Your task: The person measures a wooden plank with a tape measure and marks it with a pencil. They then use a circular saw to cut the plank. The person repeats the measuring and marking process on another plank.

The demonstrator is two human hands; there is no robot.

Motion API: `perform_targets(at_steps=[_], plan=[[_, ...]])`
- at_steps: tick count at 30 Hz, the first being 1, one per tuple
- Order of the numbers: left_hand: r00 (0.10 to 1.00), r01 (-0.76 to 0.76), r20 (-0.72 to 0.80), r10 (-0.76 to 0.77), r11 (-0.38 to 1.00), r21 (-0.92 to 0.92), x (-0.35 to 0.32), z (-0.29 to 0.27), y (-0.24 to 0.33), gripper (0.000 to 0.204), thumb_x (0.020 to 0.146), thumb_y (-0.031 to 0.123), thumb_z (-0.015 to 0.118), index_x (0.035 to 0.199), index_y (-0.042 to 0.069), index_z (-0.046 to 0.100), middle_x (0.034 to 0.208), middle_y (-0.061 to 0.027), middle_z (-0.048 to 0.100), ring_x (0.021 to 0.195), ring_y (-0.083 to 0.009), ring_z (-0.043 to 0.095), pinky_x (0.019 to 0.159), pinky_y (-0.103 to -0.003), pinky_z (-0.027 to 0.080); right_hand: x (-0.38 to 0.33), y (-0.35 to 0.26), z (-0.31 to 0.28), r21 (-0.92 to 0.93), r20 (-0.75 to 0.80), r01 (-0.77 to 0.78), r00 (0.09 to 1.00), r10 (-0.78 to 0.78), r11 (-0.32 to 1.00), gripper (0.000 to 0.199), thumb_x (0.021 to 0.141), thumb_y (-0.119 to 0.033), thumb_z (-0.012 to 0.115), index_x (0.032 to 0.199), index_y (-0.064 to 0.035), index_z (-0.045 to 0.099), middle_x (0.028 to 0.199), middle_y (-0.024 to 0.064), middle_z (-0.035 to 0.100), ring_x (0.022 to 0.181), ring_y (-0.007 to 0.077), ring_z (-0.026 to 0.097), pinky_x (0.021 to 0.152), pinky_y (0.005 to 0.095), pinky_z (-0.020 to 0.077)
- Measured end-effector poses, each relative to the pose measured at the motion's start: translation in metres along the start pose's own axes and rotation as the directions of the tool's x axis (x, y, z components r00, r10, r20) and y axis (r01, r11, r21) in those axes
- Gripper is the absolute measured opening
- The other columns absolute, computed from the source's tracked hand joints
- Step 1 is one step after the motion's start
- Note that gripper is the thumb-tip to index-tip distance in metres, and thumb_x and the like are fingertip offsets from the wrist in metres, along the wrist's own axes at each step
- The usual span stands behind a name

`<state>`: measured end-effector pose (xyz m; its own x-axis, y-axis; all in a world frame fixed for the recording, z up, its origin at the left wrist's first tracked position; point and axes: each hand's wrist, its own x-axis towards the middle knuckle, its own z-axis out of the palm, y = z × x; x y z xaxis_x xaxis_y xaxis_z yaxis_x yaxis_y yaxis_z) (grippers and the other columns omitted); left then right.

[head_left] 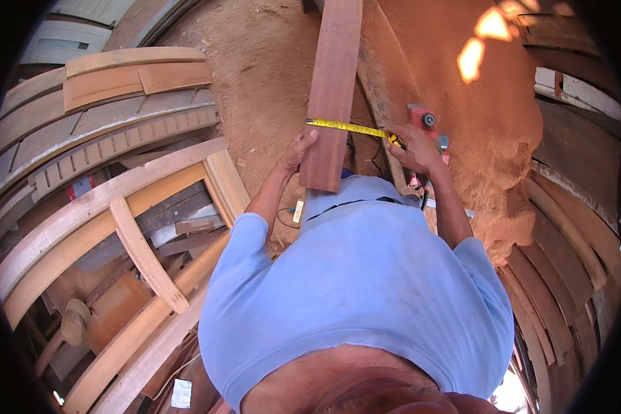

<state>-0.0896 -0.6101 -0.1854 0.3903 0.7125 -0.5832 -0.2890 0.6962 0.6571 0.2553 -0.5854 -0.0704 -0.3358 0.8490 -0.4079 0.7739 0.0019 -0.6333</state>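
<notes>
A long reddish-brown wooden board (331, 83) runs away from my body, its near end just in front of my waist. Across its width lies the pulled-out yellow blade of a tape measure (345, 126), with its end at the board's left edge. My left hand (299, 148) grips that same edge just below the blade's end, thumb showing and the other fingers mostly hidden. To the right of the board, my right hand (417, 148) is closed around the black and yellow case of the tape measure (396, 141).
A red power tool (421, 116) stands just beyond my right hand, beside a heap of sawdust (490, 159). Stacked panels (138, 79) and a wooden frame (148, 255) fill the left side. More planks (552, 290) lean at the right.
</notes>
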Motion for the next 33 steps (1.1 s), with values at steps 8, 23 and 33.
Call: perform_targets(at_steps=[8,23,33], plan=[[1.000,0.001,0.030,0.000,0.999,-0.041,-0.004,0.011,0.009,0.071,0.090,0.050,0.072,0.137,0.001,0.052,0.124,-0.0127,0.065,0.109,-0.0221,0.066,0.096,-0.039,0.055,-0.004,-0.001,-0.004,-0.043,-0.016,0.021,1.000,-0.022,0.999,0.047,0.085,-0.031,0.066,0.127,-0.0097,0.066,0.109,0.0184,0.064,0.111,0.0359,0.060,0.096,0.0456,0.0467],[1.000,-0.003,0.020,0.003,1.000,-0.013,-0.005,0.014,0.007,0.068,0.091,0.047,0.070,0.137,0.001,0.052,0.124,-0.0124,0.064,0.111,-0.0214,0.065,0.098,-0.038,0.053,-0.001,0.009,0.000,-0.056,0.004,0.018,1.000,-0.017,0.998,0.046,0.085,-0.031,0.067,0.127,-0.0113,0.066,0.108,0.0182,0.064,0.110,0.0356,0.061,0.095,0.0458,0.0477],[0.992,0.118,-0.037,-0.119,0.993,-0.030,0.031,-0.017,-0.036,0.077,0.089,0.049,0.072,0.145,0.004,0.046,0.134,-0.0122,0.059,0.123,-0.0236,0.058,0.104,-0.040,0.049,0.056,0.024,-0.031,0.001,-0.093,0.027,0.995,-0.027,1.000,0.046,0.084,-0.029,0.065,0.126,-0.0104,0.066,0.117,0.0209,0.065,0.114,0.0366,0.061,0.098,0.0460,0.0480]])
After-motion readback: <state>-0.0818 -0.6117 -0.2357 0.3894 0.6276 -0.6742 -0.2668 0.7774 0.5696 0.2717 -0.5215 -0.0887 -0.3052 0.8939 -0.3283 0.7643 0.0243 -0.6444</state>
